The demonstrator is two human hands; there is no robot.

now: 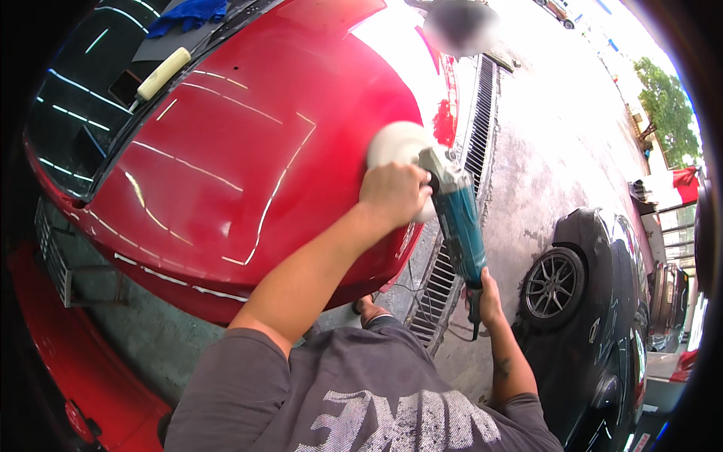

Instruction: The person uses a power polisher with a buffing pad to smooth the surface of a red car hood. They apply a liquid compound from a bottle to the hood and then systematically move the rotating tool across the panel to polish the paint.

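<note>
A teal and grey power polisher is held in both of my hands. My left hand is closed near its metal head, around what looks like a side handle mostly hidden under the fingers. At the back end, my right hand wraps around the rear grip. The round white pad lies against the front edge of a red car hood. Part of the pad is covered by my left hand and the polisher's head. A power cord hangs from the tool's rear end.
On the hood's far left, by the windshield, rest a cream roller-shaped object and a blue cloth. A floor drain grate runs past the car's front. A dark car stands at right, a red panel at lower left.
</note>
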